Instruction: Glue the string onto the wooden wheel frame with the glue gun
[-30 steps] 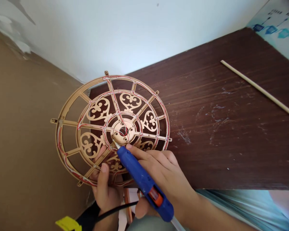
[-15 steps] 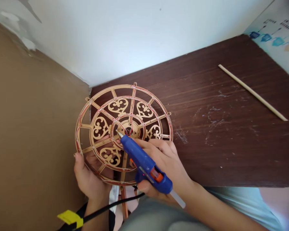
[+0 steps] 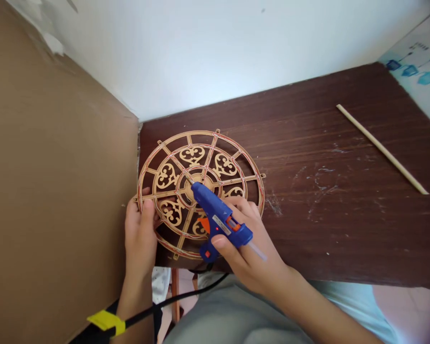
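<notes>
A round laser-cut wooden wheel (image 3: 167,176) with spokes, scrollwork panels and thin red and white lines along its ribs sits at the table's left end. My left hand (image 3: 140,229) grips its left rim, with the thumb on top. My right hand (image 3: 251,243) is shut on a blue hot glue gun (image 3: 218,222) with an orange trigger. The gun's narrow nozzle points at the wheel's central hub, and its tip looks close to the hub. The gun hides the lower part of the hub.
A brown cardboard sheet (image 3: 57,191) stands along the dark wooden table's (image 3: 308,157) left end. A thin wooden dowel (image 3: 381,148) lies at the right. A black cord (image 3: 175,298) with a yellow clip (image 3: 106,322) runs below. A white wall (image 3: 200,52) rises behind.
The wheel has swung down from a steep tilt and now lies flatter over the table. My left hand has shifted to its left rim. The glue gun stays at the hub.
</notes>
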### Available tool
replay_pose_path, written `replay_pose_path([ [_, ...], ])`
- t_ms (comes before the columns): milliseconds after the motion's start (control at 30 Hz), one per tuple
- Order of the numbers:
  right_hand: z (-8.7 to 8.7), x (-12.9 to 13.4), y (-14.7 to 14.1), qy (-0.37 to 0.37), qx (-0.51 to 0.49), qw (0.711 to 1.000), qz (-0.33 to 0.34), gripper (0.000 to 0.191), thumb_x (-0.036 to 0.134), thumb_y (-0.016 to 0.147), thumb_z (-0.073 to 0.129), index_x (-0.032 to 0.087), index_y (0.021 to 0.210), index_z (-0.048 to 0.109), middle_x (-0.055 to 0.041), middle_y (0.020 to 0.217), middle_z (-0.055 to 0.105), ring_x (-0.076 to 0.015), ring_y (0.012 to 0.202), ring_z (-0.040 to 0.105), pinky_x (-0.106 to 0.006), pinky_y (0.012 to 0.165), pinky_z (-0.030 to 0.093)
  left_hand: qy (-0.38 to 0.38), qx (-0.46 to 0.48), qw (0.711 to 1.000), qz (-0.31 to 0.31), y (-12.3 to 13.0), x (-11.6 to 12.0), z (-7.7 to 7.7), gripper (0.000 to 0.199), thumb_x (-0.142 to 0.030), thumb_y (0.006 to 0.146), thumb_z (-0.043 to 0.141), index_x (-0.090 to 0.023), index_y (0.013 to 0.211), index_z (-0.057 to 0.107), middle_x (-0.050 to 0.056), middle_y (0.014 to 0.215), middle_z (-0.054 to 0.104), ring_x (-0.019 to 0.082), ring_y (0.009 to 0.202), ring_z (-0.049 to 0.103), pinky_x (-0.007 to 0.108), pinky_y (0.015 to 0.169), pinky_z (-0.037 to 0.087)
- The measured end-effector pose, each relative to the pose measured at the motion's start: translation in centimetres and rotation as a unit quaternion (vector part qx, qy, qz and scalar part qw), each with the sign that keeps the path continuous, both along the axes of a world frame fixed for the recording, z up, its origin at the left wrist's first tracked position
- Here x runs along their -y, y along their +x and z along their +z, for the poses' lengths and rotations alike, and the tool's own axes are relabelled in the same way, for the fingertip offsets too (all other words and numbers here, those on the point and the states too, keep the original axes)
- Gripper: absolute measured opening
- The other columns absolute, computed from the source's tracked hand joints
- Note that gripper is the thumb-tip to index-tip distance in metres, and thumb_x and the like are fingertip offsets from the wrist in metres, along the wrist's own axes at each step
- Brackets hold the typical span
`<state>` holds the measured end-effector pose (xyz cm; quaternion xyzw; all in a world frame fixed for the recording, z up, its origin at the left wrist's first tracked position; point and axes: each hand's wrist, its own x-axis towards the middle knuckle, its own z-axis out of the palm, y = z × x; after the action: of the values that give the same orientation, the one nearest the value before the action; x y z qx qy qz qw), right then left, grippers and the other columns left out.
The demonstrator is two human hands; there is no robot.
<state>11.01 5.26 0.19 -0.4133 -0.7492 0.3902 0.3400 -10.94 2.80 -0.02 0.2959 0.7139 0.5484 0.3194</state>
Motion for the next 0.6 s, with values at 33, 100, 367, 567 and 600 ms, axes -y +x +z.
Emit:
replay_pose_path([
  [33,0.0,0.0,0.0,-0.007,0.0,1.0,-0.008,0.068,0.072,0.111,0.028,0.024,0.138,0.068,-0.0117,0.116,0.077,-0.0304,0.103,0.063,-0.047,0.086,0.046,0.001,-0.05,0.999,-0.019,-0.3,0.3,-0.4,0.064,-0.061,0.095,0.076,-0.023,0.144,0.061,0.016,0.146,0.071,0.031,0.139,0.067,0.048,0.122,0.053],
  [100,-0.1,0.0,0.0,-0.008,0.003,1.0,-0.016,0.065,0.071,0.111,0.03,0.025,0.131,0.071,-0.0106,0.11,0.075,-0.0298,0.099,0.062,-0.046,0.084,0.047,0.014,-0.153,0.987,-0.047,-0.5,0.9,-0.9,0.073,-0.056,0.099,0.073,-0.023,0.159,0.048,0.019,0.166,0.052,0.03,0.155,0.051,0.048,0.132,0.041],
  [367,-0.3,-0.1,0.1,0.017,0.004,1.0,-0.011,0.052,0.064,0.113,0.036,0.026,0.123,0.07,-0.0082,0.11,0.074,-0.0275,0.095,0.063,-0.044,0.084,0.047,0.057,-0.479,0.826,-0.292,-0.5,1.4,-0.3,0.044,-0.004,0.107,0.048,-0.026,0.142,0.062,0.008,0.152,0.068,0.016,0.151,0.054,0.043,0.139,0.02],
  [567,-0.4,-0.1,0.0,0.029,0.008,0.999,-0.021,0.054,0.064,0.114,0.035,0.024,0.114,0.071,-0.0089,0.107,0.075,-0.0278,0.095,0.064,-0.043,0.082,0.049,0.041,-0.483,0.805,-0.342,-1.1,1.1,-0.6,0.045,0.0,0.104,0.048,-0.023,0.138,0.065,0.009,0.155,0.069,0.016,0.153,0.054,0.039,0.137,0.021],
  [600,-0.4,-0.1,0.0,0.023,0.013,0.999,-0.022,0.054,0.064,0.113,0.035,0.024,0.111,0.071,-0.0094,0.107,0.075,-0.0285,0.096,0.065,-0.044,0.082,0.049,0.049,-0.477,0.809,-0.34,-1.2,1.1,-0.7,0.044,0.0,0.103,0.048,-0.023,0.136,0.065,0.009,0.153,0.07,0.016,0.153,0.055,0.039,0.136,0.022],
])
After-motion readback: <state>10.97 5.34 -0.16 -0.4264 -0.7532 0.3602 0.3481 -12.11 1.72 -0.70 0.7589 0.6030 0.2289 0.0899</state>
